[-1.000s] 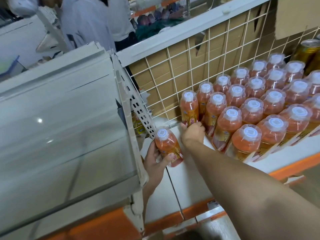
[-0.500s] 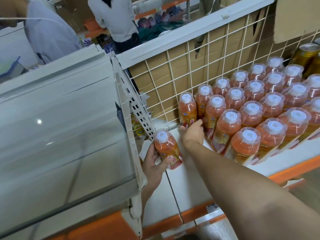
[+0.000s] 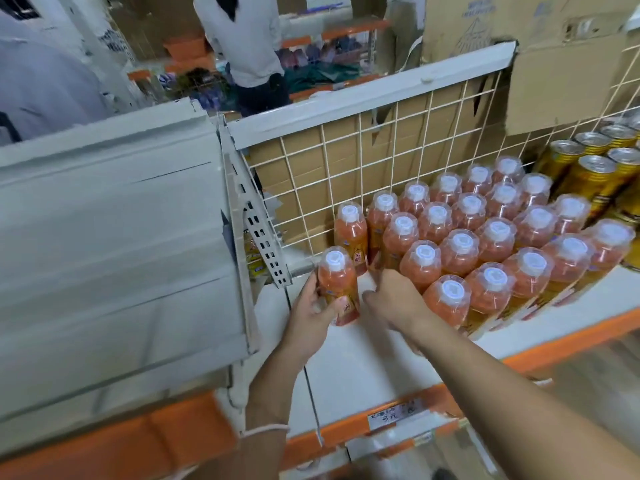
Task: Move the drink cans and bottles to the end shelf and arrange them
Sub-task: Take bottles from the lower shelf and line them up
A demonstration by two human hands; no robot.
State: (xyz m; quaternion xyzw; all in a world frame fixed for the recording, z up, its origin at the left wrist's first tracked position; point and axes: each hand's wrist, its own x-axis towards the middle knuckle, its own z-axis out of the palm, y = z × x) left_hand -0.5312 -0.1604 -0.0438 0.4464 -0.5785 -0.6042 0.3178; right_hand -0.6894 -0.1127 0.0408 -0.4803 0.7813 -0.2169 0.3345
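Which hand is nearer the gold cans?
Right. The right hand sits beside the bottle block, left of the gold cans; the left hand grips an orange drink bottle farther left.

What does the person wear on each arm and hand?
Both forearms are bare, with no sleeves or gloves in view. A thin pale thread bracelet circles the wrist of the left hand; the right hand and its forearm wear nothing visible.

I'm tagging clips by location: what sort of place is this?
Probably a shop or stockroom aisle. Rows of orange plastic drink bottles with white caps and gold metal drink cans stand on a white shelf with an orange front edge, which carries a handwritten label; a white wire grid backs it.
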